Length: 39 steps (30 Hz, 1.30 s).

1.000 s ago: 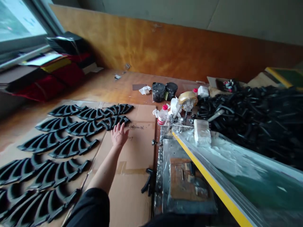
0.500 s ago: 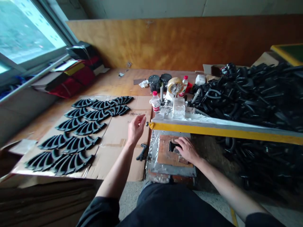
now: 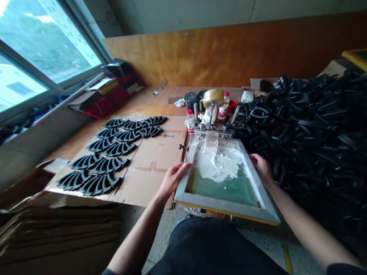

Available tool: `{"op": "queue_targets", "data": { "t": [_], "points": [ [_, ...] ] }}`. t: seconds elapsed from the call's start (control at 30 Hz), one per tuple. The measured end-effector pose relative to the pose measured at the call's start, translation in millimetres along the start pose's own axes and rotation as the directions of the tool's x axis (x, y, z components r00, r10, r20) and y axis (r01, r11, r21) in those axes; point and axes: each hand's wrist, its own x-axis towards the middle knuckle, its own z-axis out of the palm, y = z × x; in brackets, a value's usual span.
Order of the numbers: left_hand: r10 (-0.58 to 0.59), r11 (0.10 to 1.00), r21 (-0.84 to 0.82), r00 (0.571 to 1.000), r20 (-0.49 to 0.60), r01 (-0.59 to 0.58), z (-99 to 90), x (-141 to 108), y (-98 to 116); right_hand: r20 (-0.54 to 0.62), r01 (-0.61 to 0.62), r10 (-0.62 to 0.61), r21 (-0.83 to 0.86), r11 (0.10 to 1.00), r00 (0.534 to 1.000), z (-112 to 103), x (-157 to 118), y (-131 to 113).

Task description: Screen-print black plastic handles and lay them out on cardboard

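Note:
A screen printing frame (image 3: 226,206) lies lowered in front of me, its grey bars surrounding a green mesh (image 3: 220,190). Thick white paste (image 3: 213,170) is smeared over the far half of the mesh, and a pale flat scraper (image 3: 211,142) rests at the far end. My left hand (image 3: 172,178) is closed on the left bar, thumb on top. On the opposite side, my right hand (image 3: 261,168) has its fingers curled at the right bar. The board beneath the frame is hidden, along with any part on it.
Rows of black curved parts (image 3: 104,166) lie on cardboard (image 3: 155,152) at left. A big heap of black parts (image 3: 309,133) fills the right. Behind the frame stand bottles (image 3: 190,121), a dark tub (image 3: 190,101) and a tape roll (image 3: 213,98).
The raised frame has come down over the board. My right hand has left the black part there for the frame's right side; my left hand has moved down onto its left bar.

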Motion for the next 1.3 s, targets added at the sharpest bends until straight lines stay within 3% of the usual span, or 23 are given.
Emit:
{"op": "queue_targets", "data": {
  "t": [0.07, 0.13, 0.2, 0.3, 0.4, 0.47, 0.6, 0.67, 0.8, 0.83, 0.93, 1.0, 1.1, 1.2, 1.3],
  "points": [
    [-0.065, 0.998, -0.005, 0.998, -0.004, 0.065, 4.1, -5, -36, -0.119, 0.026, -0.031, -0.038, 0.999, 0.992, -6, 23, -14],
    [-0.089, 0.996, 0.018, 0.995, -0.048, 0.09, 10.8, -4, -66, -0.127, 0.149, -0.165, -0.126, 0.981, 0.978, 5, 45, -45],
    [-0.097, 0.992, 0.075, 0.991, -0.093, 0.104, 16.8, 1, -88, 0.002, 0.245, -0.251, -0.224, 0.943, 0.968, 26, 61, -80],
    [-0.093, 0.98, 0.163, 0.989, -0.117, 0.111, 19.7, 9, -107, 0.258, 0.245, -0.167, -0.307, 0.92, 0.952, 56, 69, -113],
    [-0.083, 0.972, 0.209, 0.99, -0.111, 0.105, 17.2, 14, -117, 0.396, 0.278, -0.128, -0.348, 0.896, 0.909, 69, 50, -116],
    [-0.081, 0.97, 0.22, 0.991, -0.102, 0.102, 15.0, 16, -120, 0.445, 0.397, -0.241, -0.299, 0.868, 0.863, 67, 28, -108],
    [-0.076, 0.969, 0.227, 0.994, -0.085, 0.093, 13.1, 16, -123, 0.56, 0.628, -0.49, -0.073, 0.775, 0.669, 51, -4, -98],
    [-0.072, 0.97, 0.225, 0.994, -0.085, 0.089, 13.2, 15, -122, 0.589, 0.638, -0.505, -0.024, 0.77, 0.631, 45, -4, -99],
    [-0.072, 0.975, 0.203, 0.993, -0.098, 0.091, 14.0, 14, -120, 0.468, 0.571, -0.466, -0.106, 0.814, 0.751, 51, 3, -105],
    [-0.072, 0.977, 0.192, 0.992, -0.099, 0.091, 14.4, 14, -120, 0.435, 0.577, -0.478, -0.124, 0.807, 0.763, 54, 1, -106],
    [-0.074, 0.984, 0.156, 0.992, -0.102, 0.089, 15.3, 13, -120, 0.429, 0.618, -0.527, -0.1, 0.78, 0.734, 57, -11, -104],
    [-0.077, 0.986, 0.138, 0.992, -0.098, 0.09, 15.1, 12, -117, 0.437, 0.591, -0.506, -0.075, 0.803, 0.743, 56, -10, -104],
    [-0.074, 0.992, 0.1, 0.996, -0.049, 0.078, 11.8, 8, -104, 0.358, 0.476, -0.411, -0.116, 0.872, 0.839, 53, 18, -114],
    [-0.066, 0.998, -0.005, 0.998, -0.009, 0.066, 6.6, 1, -74, 0.223, 0.361, -0.318, -0.193, 0.912, 0.922, 41, 65, -122],
    [-0.052, 0.993, -0.112, 0.996, -0.068, 0.044, 4.4, -3, -33, 0.1, 0.209, -0.192, -0.193, 0.959, 0.976, 8, 99, -99]
  ]
}}
